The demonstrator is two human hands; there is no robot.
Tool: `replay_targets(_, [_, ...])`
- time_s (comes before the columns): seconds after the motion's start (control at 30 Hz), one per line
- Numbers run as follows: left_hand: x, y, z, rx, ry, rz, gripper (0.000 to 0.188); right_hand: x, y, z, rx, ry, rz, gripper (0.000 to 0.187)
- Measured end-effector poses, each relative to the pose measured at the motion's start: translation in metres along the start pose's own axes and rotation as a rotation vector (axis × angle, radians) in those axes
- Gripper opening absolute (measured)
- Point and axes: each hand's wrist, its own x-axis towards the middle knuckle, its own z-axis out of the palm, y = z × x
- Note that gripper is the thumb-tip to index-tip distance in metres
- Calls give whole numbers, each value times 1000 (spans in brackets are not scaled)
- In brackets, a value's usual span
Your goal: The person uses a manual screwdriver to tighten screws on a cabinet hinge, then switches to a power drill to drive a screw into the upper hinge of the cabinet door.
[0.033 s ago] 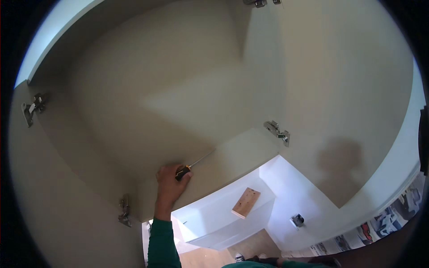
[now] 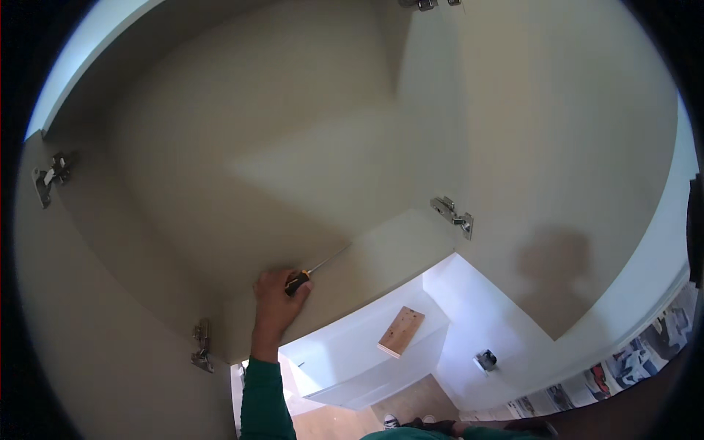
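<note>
Inside this pale cabinet (image 2: 315, 88), the left hand (image 2: 278, 299) grips a screwdriver (image 2: 309, 273) by its handle (image 2: 296, 282), presumably to steer it; right hand unseen

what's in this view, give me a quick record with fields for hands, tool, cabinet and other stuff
left hand: gripping a screwdriver by its handle
right hand: cannot be made out
tool: dark handle with orange-yellow, thin shaft pointing up and right; tip contact unclear
cabinet: beige inside, left door and right door open, metal hinges on both sides
wood block: lying on a white surface
printed sheets: lower right edge
</note>
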Motion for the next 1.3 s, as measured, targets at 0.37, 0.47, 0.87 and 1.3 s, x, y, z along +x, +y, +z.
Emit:
replay_targets(0.37, [2, -1, 4, -43, -70, -22, 46, -33, 31, 34, 32, 62, 27, 52])
replay_targets(0.47, [5, 3, -1, -16, -106, -27, 47, -38, 35, 40, 44, 64, 29, 52])
replay_targets(0.87, [9, 3, 10, -106, -100, -93, 48, -66, 63, 62, 12, 77, 7, 52])
replay_targets(1.3, [8, 0, 24, -51, -184, -142, 55, -103, 94, 67, 7, 109, 87, 52])
